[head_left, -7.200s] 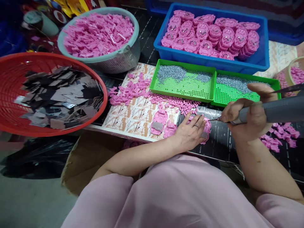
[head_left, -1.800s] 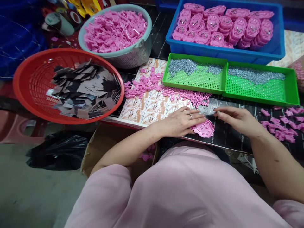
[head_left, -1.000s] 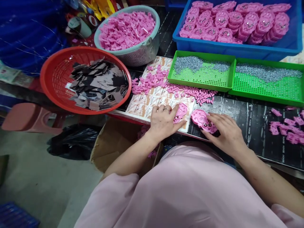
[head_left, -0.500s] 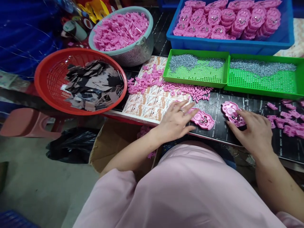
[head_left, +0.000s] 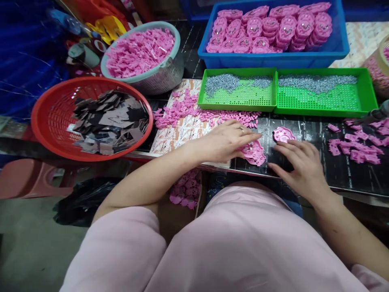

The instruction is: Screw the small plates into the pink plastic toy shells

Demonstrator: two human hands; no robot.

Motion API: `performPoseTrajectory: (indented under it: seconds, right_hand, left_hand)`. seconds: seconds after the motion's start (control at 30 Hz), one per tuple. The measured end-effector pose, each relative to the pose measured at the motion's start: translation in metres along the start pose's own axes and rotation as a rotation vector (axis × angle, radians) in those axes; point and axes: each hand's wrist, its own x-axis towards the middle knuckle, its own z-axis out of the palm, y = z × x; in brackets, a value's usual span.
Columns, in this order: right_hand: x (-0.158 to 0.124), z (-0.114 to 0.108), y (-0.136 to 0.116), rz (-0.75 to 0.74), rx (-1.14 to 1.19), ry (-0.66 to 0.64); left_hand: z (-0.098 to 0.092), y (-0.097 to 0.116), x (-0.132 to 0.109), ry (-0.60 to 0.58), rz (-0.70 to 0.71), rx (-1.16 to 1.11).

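Observation:
My left hand [head_left: 226,142] reaches over a pink plastic casing [head_left: 255,155] near the bench's front edge. Its fingers are stretched out, hiding the casing's upper left part, and I cannot make out a grip. My right hand [head_left: 302,166] rests beside a second pink casing [head_left: 283,134], fingers spread and thumb apart. Those fingers cover the casing's near end. Behind my left hand lie many small pink pegs [head_left: 234,117] and a heap of pink pieces [head_left: 179,107]. Pink clip-like parts [head_left: 354,146] are scattered right of my right hand.
Two green trays [head_left: 276,106] hold small metal screws. A blue bin [head_left: 273,61] of stacked pink casings stands behind them. At left are a red basket [head_left: 39,121] of dark flat pieces and a grey-green basket [head_left: 167,73] of pink parts. A dark tool [head_left: 378,113] shows at far right.
The view has shifted, bringing a jar and dark tool in at the right. My left hand has moved farther over its casing; my right fingers now cover only the other casing's near end.

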Motion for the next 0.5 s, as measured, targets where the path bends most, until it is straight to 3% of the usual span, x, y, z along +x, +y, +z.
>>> performPoseTrajectory:
  seconds: [0.13, 0.23, 0.33, 0.5]
  right_hand:
    - [0.016, 0.010, -0.025, -0.057, 0.029, -0.078]
    - [0.023, 0.018, -0.035, -0.046, 0.010, -0.097]
    - [0.021, 0.020, -0.036, 0.006, -0.047, -0.084]
    - [0.006, 0.010, -0.032, 0.119, -0.233, -0.083]
  left_hand:
    - [-0.011, -0.008, -0.029, -0.052, 0.026, 0.002]
    - [-0.006, -0.005, -0.040, -0.147, 0.070, 0.010]
    - [0.005, -0.002, -0.036, -0.218, 0.082, 0.029]
    - [0.017, -0.007, -0.009, -0.283, 0.094, -0.001]
